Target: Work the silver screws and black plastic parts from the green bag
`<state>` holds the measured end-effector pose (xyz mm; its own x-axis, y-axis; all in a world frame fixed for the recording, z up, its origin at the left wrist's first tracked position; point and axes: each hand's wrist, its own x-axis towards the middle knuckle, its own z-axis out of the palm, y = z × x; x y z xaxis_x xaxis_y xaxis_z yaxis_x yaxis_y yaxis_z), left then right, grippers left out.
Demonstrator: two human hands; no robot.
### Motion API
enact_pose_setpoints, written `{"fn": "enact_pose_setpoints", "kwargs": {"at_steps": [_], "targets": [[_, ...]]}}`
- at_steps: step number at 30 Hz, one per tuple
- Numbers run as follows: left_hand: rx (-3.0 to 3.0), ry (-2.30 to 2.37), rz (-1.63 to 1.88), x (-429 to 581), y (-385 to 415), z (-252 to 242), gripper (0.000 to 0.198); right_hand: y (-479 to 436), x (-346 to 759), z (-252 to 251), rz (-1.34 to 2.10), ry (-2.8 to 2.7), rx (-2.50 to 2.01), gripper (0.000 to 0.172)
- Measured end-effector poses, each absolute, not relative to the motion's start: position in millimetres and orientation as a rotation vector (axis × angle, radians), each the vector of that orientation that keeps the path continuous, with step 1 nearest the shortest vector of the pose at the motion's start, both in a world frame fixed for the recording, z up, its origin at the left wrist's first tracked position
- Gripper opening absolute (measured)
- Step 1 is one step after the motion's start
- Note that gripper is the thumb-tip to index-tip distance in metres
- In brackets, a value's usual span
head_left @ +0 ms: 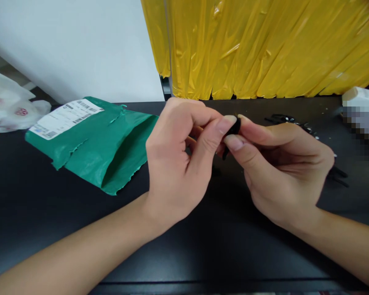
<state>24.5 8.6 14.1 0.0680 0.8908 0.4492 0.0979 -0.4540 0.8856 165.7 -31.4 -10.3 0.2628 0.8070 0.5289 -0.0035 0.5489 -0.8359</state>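
Observation:
Above the middle of the black table, my left hand (181, 159) pinches a small, dark, bendable black piece (234, 128) between thumb and fingers. From the other side my right hand (283, 172) grips the same piece with thumb and forefinger, so the fingertips of both hands nearly meet. The piece looks curled, with one end poking out below; its exact kind cannot be made out. Behind my right hand lie several thin black pieces with white bits (284, 119), partly covered by the hand.
A torn-open green mailing bag (89, 151) with a white label lies left of my hands. A white plastic bag (15, 106) is at the far left. Yellow plastic sheeting (233, 49) and a white panel (89, 45) stand behind the table (203, 254). A pale, blurred-out object (363, 98) sits at right.

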Motion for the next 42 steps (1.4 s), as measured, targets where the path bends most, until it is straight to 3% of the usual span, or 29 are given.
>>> {"fn": "enact_pose_setpoints", "kwargs": {"at_steps": [4,8,13,19,25,32,37,42], "targets": [[1.577,1.029,1.383,24,19,23,0.029,-34,164,-9,0.705,-1.201,-0.803,0.033],[1.551,1.030,1.371,25,19,26,0.030,-31,163,-8,0.717,-1.196,-0.857,0.025],[1.537,0.951,1.445,25,9,21,0.007,-26,165,-9,0.740,-1.131,-0.801,0.025],[1.492,0.770,1.495,28,9,16,0.015,-25,165,-9,0.702,-1.150,-0.808,0.023],[1.521,0.915,1.506,33,6,21,0.018,-27,164,-9,0.679,-1.153,-0.863,0.021],[1.628,0.971,1.586,34,6,18,0.035,-30,162,-8,0.762,-1.126,-0.839,0.026],[1.575,0.906,1.500,31,9,14,0.010,-25,164,-10,0.678,-1.133,-0.891,0.021],[1.545,0.962,1.445,31,12,16,0.019,-24,165,-10,0.664,-1.149,-0.903,0.021]]}}
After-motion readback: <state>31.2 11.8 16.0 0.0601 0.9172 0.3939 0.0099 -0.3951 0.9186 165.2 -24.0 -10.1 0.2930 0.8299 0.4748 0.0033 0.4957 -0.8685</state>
